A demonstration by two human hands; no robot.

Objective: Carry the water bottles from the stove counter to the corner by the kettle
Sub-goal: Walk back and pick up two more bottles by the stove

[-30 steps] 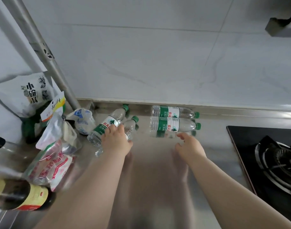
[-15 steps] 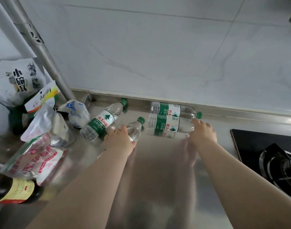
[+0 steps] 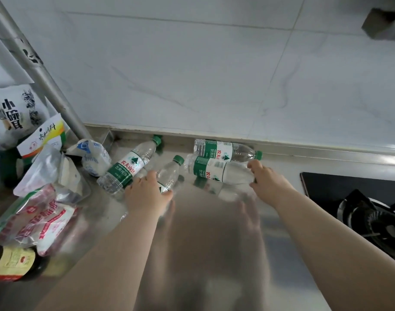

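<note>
Head camera looks down, seemingly close, at the counter [image 3: 203,223]

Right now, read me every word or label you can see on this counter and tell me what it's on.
"农夫山泉" and "饮用纯净水": label of the left bottle.
"农夫山" and "饮用", cut off: back bottle.
"小碗": white bag.
Too blurred, turned away or covered to read: front bottle, small bottle, packet, red bag, dark bottle.
</note>
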